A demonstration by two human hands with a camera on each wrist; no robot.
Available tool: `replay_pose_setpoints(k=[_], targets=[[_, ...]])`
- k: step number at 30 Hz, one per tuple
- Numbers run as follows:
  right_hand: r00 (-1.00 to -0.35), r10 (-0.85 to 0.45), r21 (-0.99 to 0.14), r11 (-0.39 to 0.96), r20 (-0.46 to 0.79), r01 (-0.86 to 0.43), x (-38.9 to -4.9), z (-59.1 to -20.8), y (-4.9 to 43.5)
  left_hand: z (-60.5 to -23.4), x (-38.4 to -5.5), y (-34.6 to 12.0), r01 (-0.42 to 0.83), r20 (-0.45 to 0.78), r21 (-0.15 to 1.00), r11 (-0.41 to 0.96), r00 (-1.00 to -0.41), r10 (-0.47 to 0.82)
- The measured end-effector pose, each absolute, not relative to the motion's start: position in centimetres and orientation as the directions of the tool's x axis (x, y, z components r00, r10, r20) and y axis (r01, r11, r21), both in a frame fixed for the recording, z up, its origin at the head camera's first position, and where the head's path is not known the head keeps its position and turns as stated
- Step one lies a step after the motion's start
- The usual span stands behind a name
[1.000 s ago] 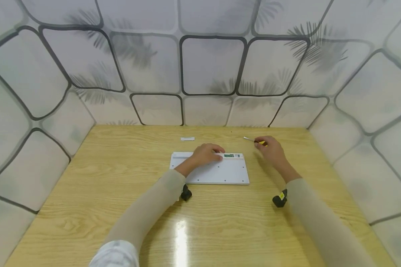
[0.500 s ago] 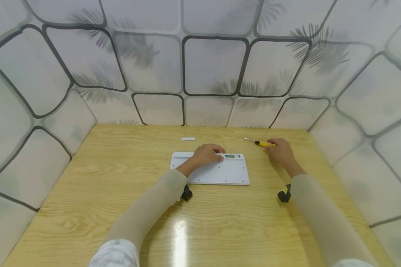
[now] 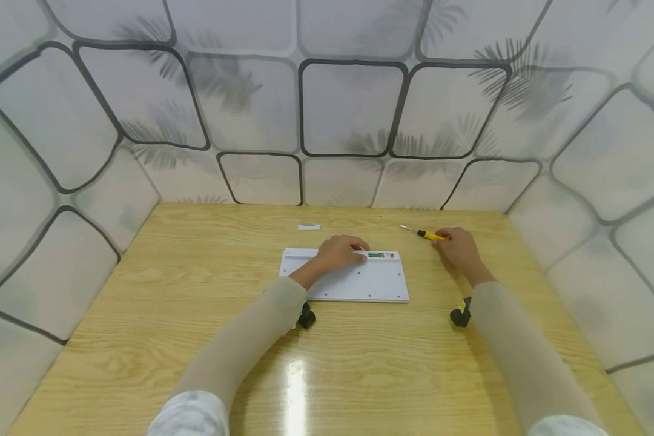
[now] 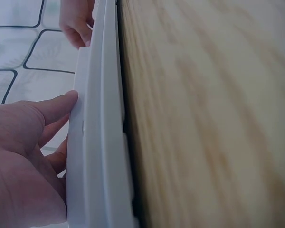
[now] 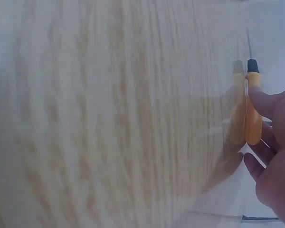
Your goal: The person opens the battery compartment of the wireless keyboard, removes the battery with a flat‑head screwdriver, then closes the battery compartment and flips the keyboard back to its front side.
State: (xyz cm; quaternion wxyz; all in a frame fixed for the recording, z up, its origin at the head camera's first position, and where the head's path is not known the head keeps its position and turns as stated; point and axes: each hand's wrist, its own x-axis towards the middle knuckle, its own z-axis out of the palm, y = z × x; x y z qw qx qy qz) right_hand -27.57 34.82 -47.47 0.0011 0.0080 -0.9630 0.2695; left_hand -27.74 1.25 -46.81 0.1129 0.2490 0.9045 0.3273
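Observation:
A white keyboard [image 3: 381, 281] lies underside up on the table, small screws dotting its back. My left hand [image 3: 338, 252] grips the raised bar along its far edge, thumb on the near side and fingers over the far side. In the left wrist view the thumb [image 4: 61, 104] presses that white edge. Just right of the hand, a slot [image 3: 378, 255] in the bar shows something green inside. To the right, my right hand [image 3: 460, 245] pinches the yellow handle end of a screwdriver [image 3: 426, 234], whose metal tip points left. It lies at or very near the tabletop.
A small white strip, perhaps a cover [image 3: 309, 227], lies beyond the keyboard. A tiny dark speck [image 3: 381, 216] sits near the table's back edge. Patterned fabric walls [image 3: 354, 109] enclose the wooden table [image 3: 223, 260] at the back and sides.
My right hand has shifted rightward along the screwdriver to the handle's end, so more of the yellow handle shows. The screwdriver tip stays about where it was. Left hand and keyboard have not moved.

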Motion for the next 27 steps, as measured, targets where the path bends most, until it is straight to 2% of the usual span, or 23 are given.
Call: replay_pose_setpoints(k=[12,27], targets=[[-0.999,-0.004,-0.538,0.843,0.036,-0.022,-28.0,-48.1,35.0,-46.6,-27.7,1.2,0.375,-0.049,0.639,0.672,-0.852,0.522],[-1.0,0.011,-0.639,0.769,-0.002,0.01,-26.9,-47.3,35.4,-46.5,-27.7,1.2,0.362,-0.079,0.641,0.677,-0.846,0.527]])
